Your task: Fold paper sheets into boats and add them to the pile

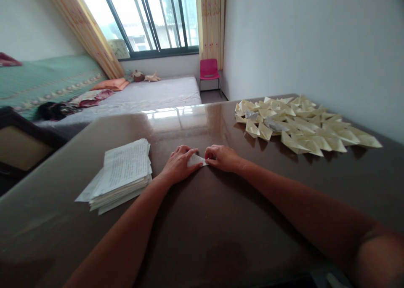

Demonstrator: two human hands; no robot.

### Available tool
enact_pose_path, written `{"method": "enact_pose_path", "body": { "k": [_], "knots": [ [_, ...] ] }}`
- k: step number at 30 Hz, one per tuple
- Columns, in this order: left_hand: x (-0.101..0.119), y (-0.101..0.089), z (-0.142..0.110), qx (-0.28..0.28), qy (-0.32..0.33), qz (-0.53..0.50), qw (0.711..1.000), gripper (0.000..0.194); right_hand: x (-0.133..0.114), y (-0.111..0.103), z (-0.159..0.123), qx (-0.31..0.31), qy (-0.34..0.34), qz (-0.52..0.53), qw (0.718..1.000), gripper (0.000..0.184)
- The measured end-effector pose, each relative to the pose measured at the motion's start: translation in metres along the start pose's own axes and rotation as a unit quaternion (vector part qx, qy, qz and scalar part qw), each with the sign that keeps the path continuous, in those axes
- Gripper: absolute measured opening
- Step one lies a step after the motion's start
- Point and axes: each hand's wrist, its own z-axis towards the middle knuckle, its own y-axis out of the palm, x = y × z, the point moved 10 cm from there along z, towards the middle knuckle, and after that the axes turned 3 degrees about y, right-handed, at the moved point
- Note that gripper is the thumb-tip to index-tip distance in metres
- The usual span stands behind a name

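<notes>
A small folded piece of printed paper (196, 159) lies on the dark glossy table between my hands. My left hand (181, 161) rests over its left part, with thumb and fingers closed about it. At its right tip, my right hand (221, 157) pinches the paper between thumb and curled fingers. Part of the paper is hidden under the left fingers. Left of my hands sits a stack of printed sheets (126, 166), its edges uneven. To the right, many folded paper boats (299, 126) are crowded together, mostly cream, a few greyish.
The brown table (202, 220) reflects the window (151, 18). Behind it stand a bed (164, 90) and a pink chair (210, 70). A white wall (309, 39) runs along the right side. A dark-framed chair (25, 140) is at the left edge.
</notes>
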Motion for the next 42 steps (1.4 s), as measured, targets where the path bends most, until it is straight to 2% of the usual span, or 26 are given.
{"method": "enact_pose_path", "body": {
  "k": [3,7,13,21,23,26,29,31,32,34,37,39,42],
  "knots": [
    [-0.005,-0.005,0.001,0.011,-0.013,-0.060,0.998,0.057,0.000,0.001,0.001,-0.003,-0.011,0.013,1.000,0.015],
    [-0.013,-0.009,0.002,0.020,-0.048,-0.159,0.986,0.044,0.002,0.000,0.002,-0.004,-0.013,0.030,0.999,0.016],
    [-0.019,-0.005,-0.002,0.023,-0.077,-0.332,0.940,0.038,0.003,-0.001,0.002,0.000,-0.007,0.068,0.998,0.017],
    [-0.017,-0.007,-0.009,0.036,-0.099,-0.414,0.904,0.039,0.000,-0.004,0.001,0.014,0.007,0.104,0.994,0.021],
    [-0.018,-0.007,-0.009,0.046,-0.100,-0.418,0.902,0.039,-0.002,-0.004,0.000,0.012,0.004,0.132,0.991,0.022],
    [-0.016,-0.011,-0.009,0.063,-0.089,-0.387,0.915,0.037,-0.005,-0.003,0.001,-0.009,-0.004,0.162,0.987,0.018],
    [-0.013,-0.031,-0.011,0.143,-0.068,-0.318,0.935,0.036,0.002,-0.004,0.003,-0.003,0.020,0.157,0.987,0.011],
    [-0.015,-0.046,-0.017,0.213,-0.080,-0.254,0.940,0.033,0.015,-0.007,0.005,0.025,0.069,0.179,0.981,0.007],
    [-0.016,-0.049,-0.019,0.229,-0.095,-0.234,0.940,0.030,0.022,-0.006,0.005,0.036,0.099,0.211,0.972,0.006],
    [-0.019,-0.040,-0.020,0.205,-0.127,-0.248,0.938,0.027,0.032,0.000,0.003,0.032,0.152,0.297,0.942,0.006],
    [-0.013,-0.006,-0.014,0.094,-0.143,-0.359,0.918,0.032,0.029,0.016,-0.001,-0.023,0.186,0.382,0.905,0.011],
    [-0.007,0.009,-0.013,0.055,-0.151,-0.431,0.888,0.040,0.019,0.024,-0.003,-0.068,0.176,0.397,0.898,0.011],
    [-0.004,0.016,-0.013,0.051,-0.165,-0.503,0.846,0.046,0.002,0.033,-0.006,-0.117,0.135,0.413,0.893,0.011]
  ]
}}
